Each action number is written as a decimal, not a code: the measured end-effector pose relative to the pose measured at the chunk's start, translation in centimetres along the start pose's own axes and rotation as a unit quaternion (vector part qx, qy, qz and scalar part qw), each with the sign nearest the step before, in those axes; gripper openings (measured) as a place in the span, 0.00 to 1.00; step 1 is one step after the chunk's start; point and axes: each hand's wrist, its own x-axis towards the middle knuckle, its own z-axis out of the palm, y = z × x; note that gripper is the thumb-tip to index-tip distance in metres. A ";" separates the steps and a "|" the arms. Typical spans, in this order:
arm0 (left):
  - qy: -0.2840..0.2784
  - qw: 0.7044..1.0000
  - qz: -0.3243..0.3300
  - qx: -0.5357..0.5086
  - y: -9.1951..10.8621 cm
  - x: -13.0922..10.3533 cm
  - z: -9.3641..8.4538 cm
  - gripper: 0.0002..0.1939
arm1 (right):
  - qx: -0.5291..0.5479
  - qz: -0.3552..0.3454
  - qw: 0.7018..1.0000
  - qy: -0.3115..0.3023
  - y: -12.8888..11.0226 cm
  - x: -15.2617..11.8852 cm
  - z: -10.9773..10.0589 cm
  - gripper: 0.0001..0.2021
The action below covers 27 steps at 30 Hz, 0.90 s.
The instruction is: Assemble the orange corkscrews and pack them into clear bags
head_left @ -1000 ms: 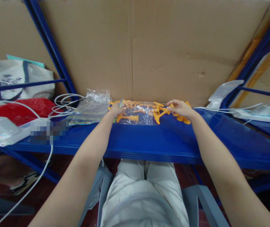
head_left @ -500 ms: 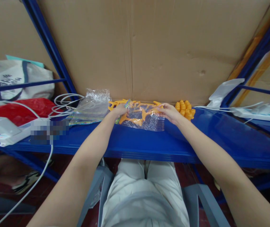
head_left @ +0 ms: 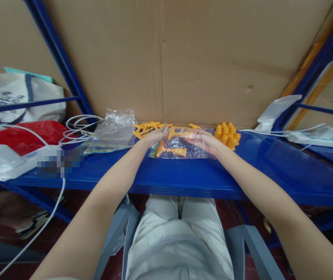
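Clear plastic bag (head_left: pixel 197 152) over the blue shelf (head_left: pixel 195 173), orange pieces (head_left: pixel 176 151) inside: our left hand (head_left: pixel 157 137) grips its left end; our right hand (head_left: pixel 207 142) shows through its right end, we cannot tell how closed

Your clear bag (head_left: pixel 198 152) is lying kinda crinkly on the blue bench (head_left: pixel 184 175), orange plastic pieces (head_left: pixel 174 151) inside, one lying sideways.

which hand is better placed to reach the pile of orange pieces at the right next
Right, likely: the right hand is close to the pile of orange pieces, while the left hand is farther off, at the left end of the clear plastic bag.
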 end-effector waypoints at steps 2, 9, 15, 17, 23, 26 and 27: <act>0.001 0.999 -0.041 -0.034 0.2 -0.1 0.6 0.12 | -0.003 -0.005 1.000 -0.008 -0.2 -0.1 0.0 0.11; 0.024 0.986 -0.070 -0.151 0.7 -0.1 1.1 0.12 | -0.086 0.013 0.996 -0.036 -1.4 -1.5 0.6 0.10; 0.050 0.980 -0.077 -0.178 0.8 -0.1 0.9 0.10 | -0.144 0.009 0.989 -0.027 -1.5 -2.0 1.1 0.09; 0.045 0.981 -0.072 -0.177 0.8 -0.1 0.9 0.11 | -0.102 0.001 0.994 -0.035 -1.4 -1.9 1.0 0.09; -0.004 0.978 -0.077 -0.196 1.1 -0.5 0.9 0.09 | -0.046 -0.012 0.998 -0.029 -0.8 -1.3 0.7 0.10; -0.040 0.972 -0.091 -0.212 1.6 -1.0 1.0 0.09 | -0.059 -0.016 0.998 -0.024 -0.6 -1.0 0.7 0.10; -0.052 0.971 -0.095 -0.215 1.8 -1.2 1.0 0.09 | -0.069 -0.017 0.997 -0.025 -0.7 -1.0 0.7 0.11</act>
